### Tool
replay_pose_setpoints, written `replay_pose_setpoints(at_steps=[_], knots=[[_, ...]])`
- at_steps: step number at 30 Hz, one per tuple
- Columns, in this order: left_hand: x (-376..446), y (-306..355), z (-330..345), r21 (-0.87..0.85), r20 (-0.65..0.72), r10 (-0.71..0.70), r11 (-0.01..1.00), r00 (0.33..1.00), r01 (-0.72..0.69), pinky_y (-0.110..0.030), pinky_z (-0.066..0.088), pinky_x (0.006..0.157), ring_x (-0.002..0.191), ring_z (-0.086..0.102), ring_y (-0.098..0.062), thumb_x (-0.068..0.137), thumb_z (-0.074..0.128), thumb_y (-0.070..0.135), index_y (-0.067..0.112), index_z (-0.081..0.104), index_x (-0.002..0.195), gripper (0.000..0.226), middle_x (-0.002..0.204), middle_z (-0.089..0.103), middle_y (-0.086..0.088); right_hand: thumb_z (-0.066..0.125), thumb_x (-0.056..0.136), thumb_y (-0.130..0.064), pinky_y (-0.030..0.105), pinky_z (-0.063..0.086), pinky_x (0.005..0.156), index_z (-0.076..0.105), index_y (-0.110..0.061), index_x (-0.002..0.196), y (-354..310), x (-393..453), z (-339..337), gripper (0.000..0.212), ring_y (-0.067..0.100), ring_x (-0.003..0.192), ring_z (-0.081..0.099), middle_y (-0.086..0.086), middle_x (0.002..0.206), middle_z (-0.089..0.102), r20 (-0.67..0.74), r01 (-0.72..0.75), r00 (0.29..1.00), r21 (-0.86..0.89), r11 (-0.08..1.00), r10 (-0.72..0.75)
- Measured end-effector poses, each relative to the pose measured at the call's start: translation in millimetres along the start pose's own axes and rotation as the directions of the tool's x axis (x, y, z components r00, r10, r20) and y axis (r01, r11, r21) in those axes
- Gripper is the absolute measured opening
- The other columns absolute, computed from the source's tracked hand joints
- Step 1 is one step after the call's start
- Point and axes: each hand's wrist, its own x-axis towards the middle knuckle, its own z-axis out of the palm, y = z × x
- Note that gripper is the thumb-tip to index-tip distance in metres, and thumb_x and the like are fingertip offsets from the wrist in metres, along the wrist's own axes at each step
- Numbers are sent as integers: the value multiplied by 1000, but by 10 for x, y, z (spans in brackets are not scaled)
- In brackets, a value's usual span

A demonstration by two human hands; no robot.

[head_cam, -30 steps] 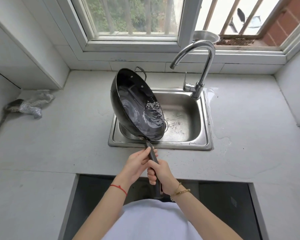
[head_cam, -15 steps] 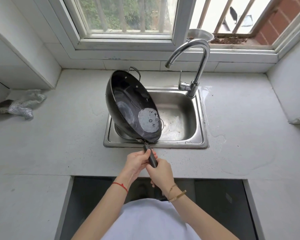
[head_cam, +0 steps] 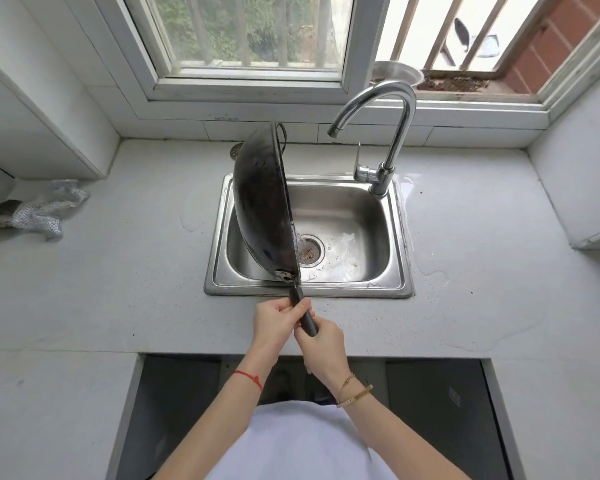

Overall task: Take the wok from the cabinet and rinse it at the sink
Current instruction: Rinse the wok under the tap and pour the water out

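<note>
Both hands, left and right, grip the handle of the wok, tipped on edge over the sink at frame centre.

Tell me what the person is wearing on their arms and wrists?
Both forearms are bare, with no sleeves showing. The left wrist has a thin red string bracelet. The right wrist has a thin gold chain and a flat gold bangle.

Soft daylight enters through the window behind the sink and lights the scene evenly and brightly. The panes right of the faucet are blown out to white. Shadows on the worktop are faint. Steel surfaces show mild glare. Wide-angle distortion bends straight edges toward the frame's borders; detail is slightly soft throughout.
</note>
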Motion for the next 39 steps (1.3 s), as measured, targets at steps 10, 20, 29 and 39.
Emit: replay_pose_setpoints(at_steps=[10, 20, 29, 39], knots=[[-195, 463, -96, 240, -148, 268, 944, 952, -228, -7, 50, 62, 74, 70, 6, 77, 82, 26, 11, 78, 94, 23, 77, 75, 9, 56, 96, -12, 24, 37, 36, 46, -8, 69, -377, -54, 7, 28, 15, 35, 40, 8, 51, 42, 185, -34, 982, 362, 932, -36], [-288, 485, -45, 283, -140, 297, 926, 945, -250, -6, 50, 63, 69, 68, 11, 78, 82, 26, 10, 79, 95, 24, 71, 73, 14, 55, 97, -10, 23, 36, 36, 47, -8, 71, -405, -144, -46, 27, 15, 35, 39, 8, 50, 41, 191, -40, 981, 412, 910, -44], [-354, 463, 12, 274, -158, 281, 934, 947, -231, -2, 47, 61, 67, 65, 16, 77, 83, 26, 9, 78, 98, 27, 73, 73, 11, 54, 97, -9, 23, 36, 35, 46, -8, 70, -383, -179, -129, 28, 15, 35, 38, 8, 51, 41, 220, -45, 974, 409, 912, -50], [-421, 455, 41, 262, -186, 280, 938, 942, -227, -10, 51, 68, 75, 70, 5, 77, 82, 27, 11, 79, 94, 24, 76, 76, 9, 54, 96, -8, 22, 36, 35, 46, -7, 70, -382, -213, -181, 27, 15, 35, 38, 8, 51, 41, 240, -30, 968, 389, 921, -70]])
